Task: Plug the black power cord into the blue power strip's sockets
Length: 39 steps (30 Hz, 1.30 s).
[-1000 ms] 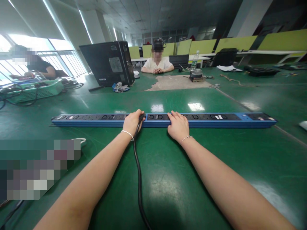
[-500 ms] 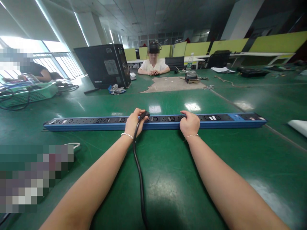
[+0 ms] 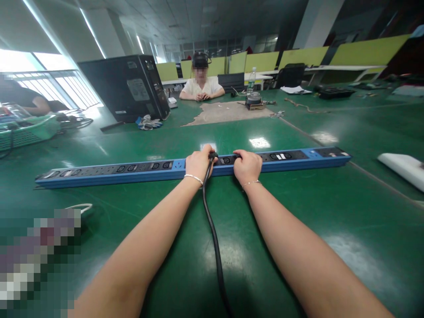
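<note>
A long blue power strip (image 3: pixel 109 176) with black sockets lies across the green table (image 3: pixel 179 274). My left hand (image 3: pixel 199 164) is closed on the black plug (image 3: pixel 213 155) of a thick black cable (image 3: pixel 215 238), over the middle of the strip. From the plug the cable runs down towards me. Whether the plug sits in a socket is hidden. To its right, my right hand (image 3: pixel 247 166) is closed round the strip, its fingers over the sockets and its thumb side at the far edge.
A black computer case (image 3: pixel 124 90) stands at the back left beside gloves (image 3: pixel 149 123). A green basket (image 3: pixel 29 132) is far left. Across the table sits a person (image 3: pixel 201 86), near a bottle (image 3: pixel 251 81). A white object (image 3: pixel 402 170) lies at right.
My left hand and the plug have moved right along the strip, nearer my right hand. The view has also turned, so the strip appears further left and more tilted.
</note>
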Available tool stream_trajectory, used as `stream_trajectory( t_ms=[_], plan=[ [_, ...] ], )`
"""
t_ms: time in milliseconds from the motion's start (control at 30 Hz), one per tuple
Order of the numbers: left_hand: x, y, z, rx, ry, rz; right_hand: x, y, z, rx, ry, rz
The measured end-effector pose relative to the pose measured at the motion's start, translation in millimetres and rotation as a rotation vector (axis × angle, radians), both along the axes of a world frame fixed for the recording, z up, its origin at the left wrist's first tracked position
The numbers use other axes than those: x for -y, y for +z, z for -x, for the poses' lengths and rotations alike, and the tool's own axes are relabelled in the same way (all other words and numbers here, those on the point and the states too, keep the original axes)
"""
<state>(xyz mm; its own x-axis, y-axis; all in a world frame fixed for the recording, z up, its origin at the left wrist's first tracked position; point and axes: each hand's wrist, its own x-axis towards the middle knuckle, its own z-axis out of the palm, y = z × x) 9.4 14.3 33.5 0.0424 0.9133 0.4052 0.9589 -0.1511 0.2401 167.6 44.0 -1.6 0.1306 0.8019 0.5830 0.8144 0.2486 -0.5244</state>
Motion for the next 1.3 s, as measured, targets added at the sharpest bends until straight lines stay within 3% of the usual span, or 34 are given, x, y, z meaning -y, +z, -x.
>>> stream_trajectory(
  t_ms=[133,333,467,600,733,900,1033,1167,1300],
  plan=[
    [6,-2.9,-3,-0.097,0.004,-0.023,0,-0.2,3,-0.032,0.086,-0.074],
    [11,-8.0,-10,-0.137,0.002,-0.059,9,0.6,20,0.012,0.482,-0.191],
    [13,-15.0,1,-0.066,-0.051,-0.020,15,1.4,30,0.149,0.656,-0.138],
    [20,-25.2,12,-0.093,-0.145,-0.062,16,2.5,34,0.194,0.610,-0.072],
    [24,-31.6,10,-0.130,-0.138,-0.098,15,0.7,36,0.171,0.567,-0.076],
    [19,-35.3,4,-0.060,-0.072,-0.100,15,-2.8,37,0.107,0.542,-0.134],
    [16,-38.1,6,-0.110,-0.087,-0.113,16,8.4,31,-0.078,0.383,-0.278],
    [16,-38.7,9,-0.134,-0.100,-0.096,8,17.2,4,-0.152,0.211,-0.332],
    [15,-38.8,10,-0.131,-0.101,-0.069,-12,8.5,-47,-0.311,0.057,-0.319]
  ],
)
